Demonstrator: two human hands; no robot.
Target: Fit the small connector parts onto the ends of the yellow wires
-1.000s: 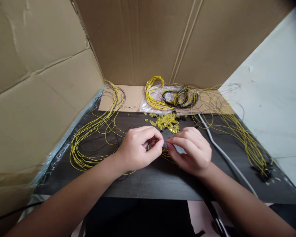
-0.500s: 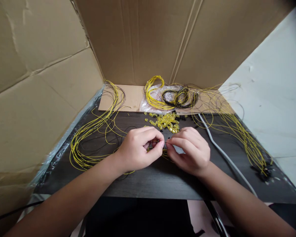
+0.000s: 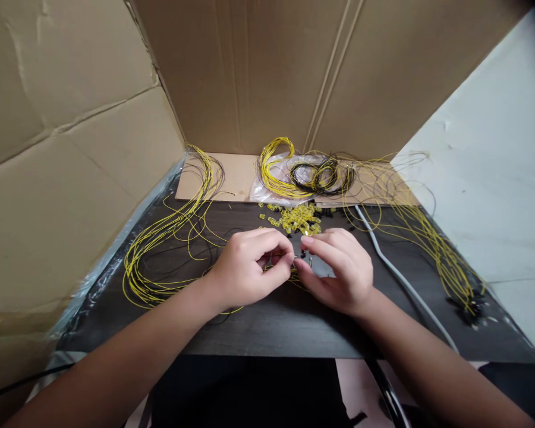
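Many yellow bits (image 3: 299, 219) lie on the dark table (image 3: 267, 333).
The left hand (image 3: 249, 267) pinches a thin wire (image 3: 296, 257); the right hand (image 3: 342, 270) has finger and thumb apart.

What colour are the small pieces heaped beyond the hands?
The small pieces are mostly translucent yellow, some black; see the head view.

Wires (image 3: 134, 279), yellow pieces (image 3: 298, 219) on tabletop (image 3: 267, 333)

I'm looking over the view now, and I can't read any lettering. No legible brand, number or sign.
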